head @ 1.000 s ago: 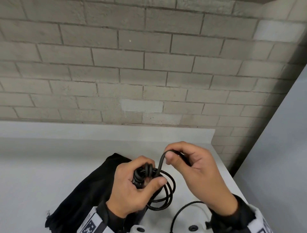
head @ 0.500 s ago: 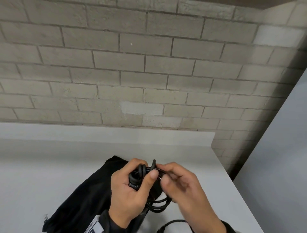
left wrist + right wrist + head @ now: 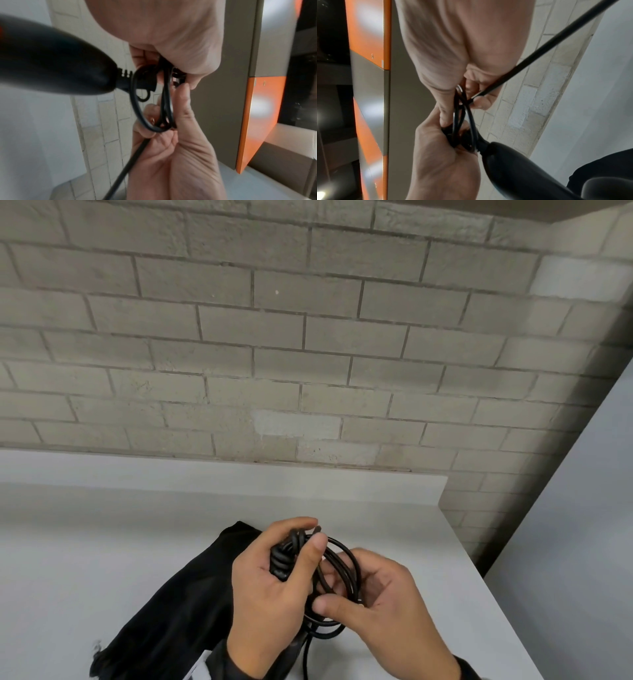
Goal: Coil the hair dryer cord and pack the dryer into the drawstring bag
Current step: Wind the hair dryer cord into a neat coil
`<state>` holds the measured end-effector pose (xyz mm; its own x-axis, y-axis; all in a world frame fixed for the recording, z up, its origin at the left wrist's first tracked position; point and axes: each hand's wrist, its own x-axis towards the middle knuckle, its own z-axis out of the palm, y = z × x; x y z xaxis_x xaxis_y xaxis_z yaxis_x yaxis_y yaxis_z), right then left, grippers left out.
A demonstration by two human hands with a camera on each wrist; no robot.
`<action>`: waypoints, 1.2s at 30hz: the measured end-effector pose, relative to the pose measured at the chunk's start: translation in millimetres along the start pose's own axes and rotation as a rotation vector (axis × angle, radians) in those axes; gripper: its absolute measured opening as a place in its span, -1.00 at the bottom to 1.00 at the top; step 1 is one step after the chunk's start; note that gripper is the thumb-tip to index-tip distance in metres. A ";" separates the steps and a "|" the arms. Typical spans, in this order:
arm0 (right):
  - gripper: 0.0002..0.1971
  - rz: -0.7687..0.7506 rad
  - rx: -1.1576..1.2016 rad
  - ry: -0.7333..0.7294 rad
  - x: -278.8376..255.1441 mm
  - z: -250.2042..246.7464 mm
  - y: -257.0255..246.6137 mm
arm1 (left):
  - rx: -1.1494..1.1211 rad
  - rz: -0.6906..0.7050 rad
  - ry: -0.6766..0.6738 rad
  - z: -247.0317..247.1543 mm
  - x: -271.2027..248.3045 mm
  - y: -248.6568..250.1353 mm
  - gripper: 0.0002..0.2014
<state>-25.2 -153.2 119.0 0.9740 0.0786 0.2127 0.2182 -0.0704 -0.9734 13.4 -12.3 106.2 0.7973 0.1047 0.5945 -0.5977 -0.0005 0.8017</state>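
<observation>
My left hand (image 3: 306,537) grips a bundle of coiled black hair dryer cord (image 3: 344,568) above the table, thumb pressed over the loops. Just right of it and lower, my right hand (image 3: 330,594) pinches the cord at the bottom of the loops. In the left wrist view the black dryer handle (image 3: 51,65) ends right at the coil (image 3: 137,108), with the left hand (image 3: 180,75) above and the right hand (image 3: 163,129) below. The right wrist view shows a free length of cord (image 3: 539,51) running off to the upper right. The black drawstring bag (image 3: 164,611) lies flat under my left forearm.
The white table (image 3: 102,542) backs onto a grey brick wall (image 3: 308,354); its right edge (image 3: 479,577) lies close to my right hand. A grey panel (image 3: 582,542) stands at the right. Orange and grey cabinet fronts (image 3: 257,108) show in the wrist views.
My right hand has come down from above the coil to its lower side, laying another loop of cord. The left hand kept its grip and barely moved.
</observation>
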 end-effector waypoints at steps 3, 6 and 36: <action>-0.53 0.020 0.073 0.052 -2.3 3.6 0.9 | -0.054 -0.077 0.036 -0.5 -0.8 -0.6 -0.68; -0.42 -0.033 0.013 0.097 -5.8 5.4 3.8 | -0.116 -0.129 0.032 0.9 -2.2 0.2 -0.65; -0.54 0.152 -0.037 0.034 -16.5 -18.3 -18.0 | 0.014 0.123 -0.048 3.3 7.4 2.5 -0.94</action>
<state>-44.1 -171.5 134.5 0.9973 0.0307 0.0662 0.0693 -0.1158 -0.9909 18.1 -14.9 112.8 0.7214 0.0552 0.6903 -0.6902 -0.0240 0.7232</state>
